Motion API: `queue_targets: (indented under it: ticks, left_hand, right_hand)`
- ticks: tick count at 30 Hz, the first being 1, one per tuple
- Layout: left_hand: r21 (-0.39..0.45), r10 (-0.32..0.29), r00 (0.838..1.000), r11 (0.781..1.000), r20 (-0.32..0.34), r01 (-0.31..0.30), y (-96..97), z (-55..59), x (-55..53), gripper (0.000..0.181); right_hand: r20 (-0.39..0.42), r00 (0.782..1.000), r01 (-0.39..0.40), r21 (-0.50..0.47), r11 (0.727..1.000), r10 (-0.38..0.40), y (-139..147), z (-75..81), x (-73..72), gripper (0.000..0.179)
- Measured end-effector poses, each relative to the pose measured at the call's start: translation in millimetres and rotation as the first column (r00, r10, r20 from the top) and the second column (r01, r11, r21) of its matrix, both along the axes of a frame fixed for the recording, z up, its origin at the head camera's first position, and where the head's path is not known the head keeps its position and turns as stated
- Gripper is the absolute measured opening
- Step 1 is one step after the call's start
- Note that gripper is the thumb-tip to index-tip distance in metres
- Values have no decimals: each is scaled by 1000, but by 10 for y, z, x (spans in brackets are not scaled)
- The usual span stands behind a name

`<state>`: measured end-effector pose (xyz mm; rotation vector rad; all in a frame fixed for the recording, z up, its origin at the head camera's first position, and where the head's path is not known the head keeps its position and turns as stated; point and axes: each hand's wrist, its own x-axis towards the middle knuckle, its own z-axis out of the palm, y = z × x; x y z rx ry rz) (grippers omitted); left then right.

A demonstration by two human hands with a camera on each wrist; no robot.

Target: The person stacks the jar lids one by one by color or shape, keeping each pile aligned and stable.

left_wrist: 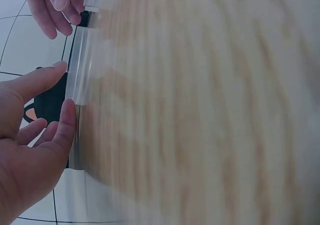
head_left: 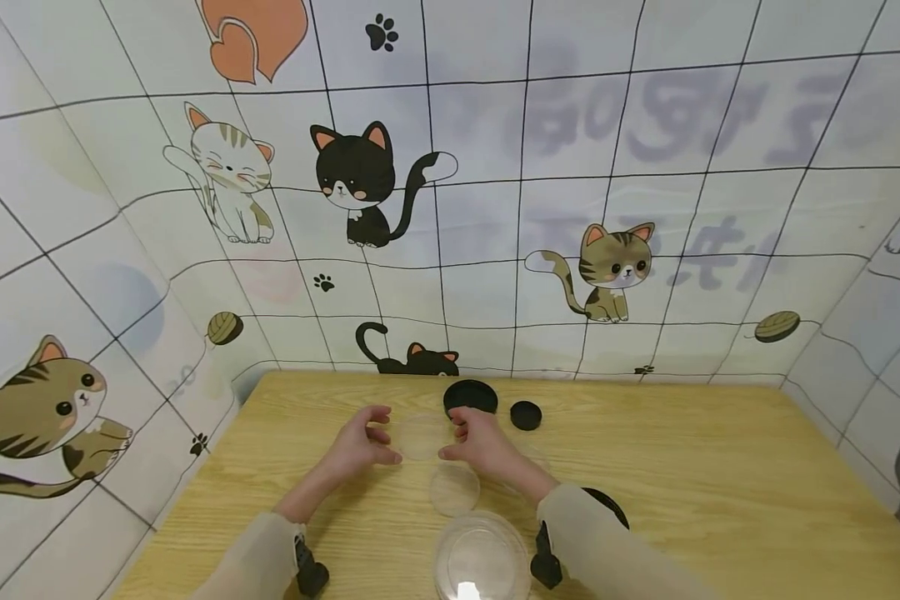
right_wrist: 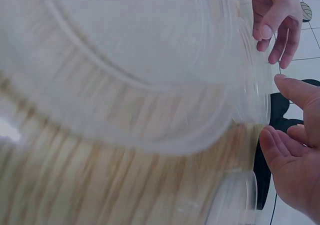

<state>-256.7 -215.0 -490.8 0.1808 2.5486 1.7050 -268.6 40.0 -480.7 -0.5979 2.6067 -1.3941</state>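
Note:
In the head view my left hand (head_left: 362, 437) and right hand (head_left: 483, 442) are on either side of a clear round plastic piece (head_left: 420, 436), a lid or shallow tub. Thumbs and fingers are spread, with nothing gripped. A smaller clear disc (head_left: 454, 489) lies just nearer, and a larger clear round container (head_left: 482, 557) sits closest to me. Beyond the right fingers is a round black lid-like piece (head_left: 470, 393), partly covered by them. In the left wrist view, my left hand (left_wrist: 40, 135) is beside a clear rim; whether it touches is unclear.
A small black round piece (head_left: 526, 415) lies right of the larger black one. Another black round piece (head_left: 607, 507) is partly under the right sleeve. Behind the right wrist a clear edge (head_left: 537, 457) shows. The wooden table (head_left: 705, 475) meets a cat-print cloth backdrop (head_left: 480, 225).

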Motion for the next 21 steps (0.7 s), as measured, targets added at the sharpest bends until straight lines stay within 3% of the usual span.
queue_targets:
  ticks: [6, 11, 21]
  left_hand:
    - [8, -31, 999, 999, 23, 31, 34, -14, -51, 82]
    - [-7, -83, 995, 996, 53, 84, 63, 3, -109, 85]
    - [-160, -92, 995, 983, 30, 95, 15, -21, -145, 75]
  right_hand:
    - [-66, 997, -20, 108, 994, 27, -99, -43, -33, 72]
    - [-100, 995, -17, 132, 991, 31, -133, -61, -51, 69]
    - [-57, 996, -54, 184, 981, 65, -212, -72, -114, 50]
